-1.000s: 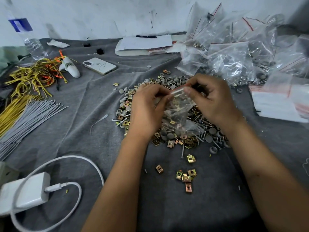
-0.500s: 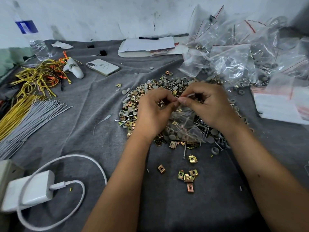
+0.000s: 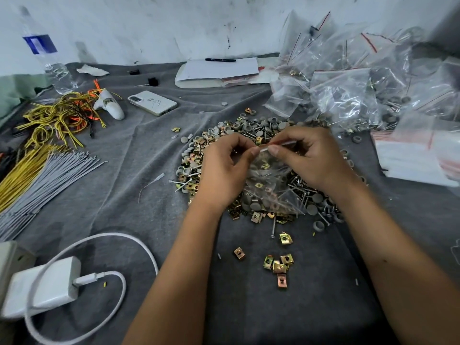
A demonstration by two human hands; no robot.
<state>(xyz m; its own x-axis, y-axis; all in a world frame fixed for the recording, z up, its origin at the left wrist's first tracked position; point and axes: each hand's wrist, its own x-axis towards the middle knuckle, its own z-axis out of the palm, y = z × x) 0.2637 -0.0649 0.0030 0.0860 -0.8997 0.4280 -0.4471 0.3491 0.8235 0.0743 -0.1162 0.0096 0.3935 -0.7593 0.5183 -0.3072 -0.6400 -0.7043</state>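
Grey cloth covers the desk [image 3: 149,150]. At its middle a small clear bag [image 3: 271,185] is held over the pile of clips and screws [image 3: 249,128]; left grip [image 3: 224,170] and right grip [image 3: 311,160] both pinch its top strip. Filled bags [image 3: 348,95] crowd the far right corner.

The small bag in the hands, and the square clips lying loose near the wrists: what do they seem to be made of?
The small bag looks like thin clear plastic film: see-through, creased, glinting. The square clips look like plated metal, probably: hard edges, yellow-gold and coppery sheen.
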